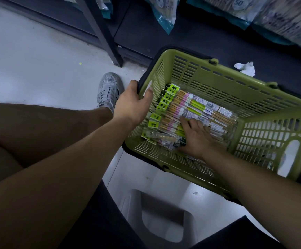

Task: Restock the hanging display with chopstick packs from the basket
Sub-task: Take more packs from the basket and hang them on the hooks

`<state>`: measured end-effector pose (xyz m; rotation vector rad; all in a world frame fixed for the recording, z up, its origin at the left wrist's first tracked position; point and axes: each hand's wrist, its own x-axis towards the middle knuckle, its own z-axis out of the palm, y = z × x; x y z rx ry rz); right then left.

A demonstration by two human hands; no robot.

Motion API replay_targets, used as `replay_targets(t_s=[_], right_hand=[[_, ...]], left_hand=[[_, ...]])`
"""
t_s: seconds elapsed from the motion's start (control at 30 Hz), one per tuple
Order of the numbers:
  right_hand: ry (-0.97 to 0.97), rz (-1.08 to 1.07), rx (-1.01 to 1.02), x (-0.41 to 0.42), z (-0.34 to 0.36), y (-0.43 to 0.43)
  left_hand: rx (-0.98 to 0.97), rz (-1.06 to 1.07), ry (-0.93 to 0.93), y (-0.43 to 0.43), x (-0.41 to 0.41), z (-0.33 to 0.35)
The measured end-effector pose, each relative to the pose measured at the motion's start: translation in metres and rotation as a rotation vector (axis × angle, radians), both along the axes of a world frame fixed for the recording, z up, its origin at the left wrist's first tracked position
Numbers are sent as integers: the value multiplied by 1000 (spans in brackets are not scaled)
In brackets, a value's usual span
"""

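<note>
The person sits low, and both bare arms reach forward to a green basket (254,87) that stands on the pale floor (29,60). The left hand (133,103) grips the short end of the basket: the thumb lies on the inner side of the slotted wall, and the other fingers are curled over the rim and the dark handle folded along it.

The right hand (198,139) is inside the basket, down on the bottom. Its fingers are straight and spread, and it rests flat on the chopstick packs (191,106). It does not pinch any of them. The packs lie side by side in a loose layer directly under this hand and beyond its fingertips, and they reach as far as the wall just under the left thumb (their yellow-green header cards point to that side).

Just to the left of the left hand is a grey shoe (108,90). Beyond the basket, far past both hands, a dark rack (103,33) stands, and clear bags (164,17) of goods hang there, blurred. A crumpled white paper (245,68) lies on the dark shelf base behind the far rim. Below the right forearm, nearer to the body, a grey plastic stool (164,218) is visible.
</note>
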<state>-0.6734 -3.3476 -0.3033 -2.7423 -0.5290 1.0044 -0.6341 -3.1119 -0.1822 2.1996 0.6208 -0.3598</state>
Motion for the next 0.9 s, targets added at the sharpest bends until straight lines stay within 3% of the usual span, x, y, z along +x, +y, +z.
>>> replay_targets(t_s=[0.73, 0.83, 0.9], right_hand=[[34, -7, 13, 23, 22, -11], [51, -64, 52, 20, 30, -12], [64, -151, 113, 24, 44, -11]], left_hand=[[-37, -6, 17, 2, -2, -1], [-65, -11, 38, 4, -3, 0], [28, -116, 23, 6, -7, 3]])
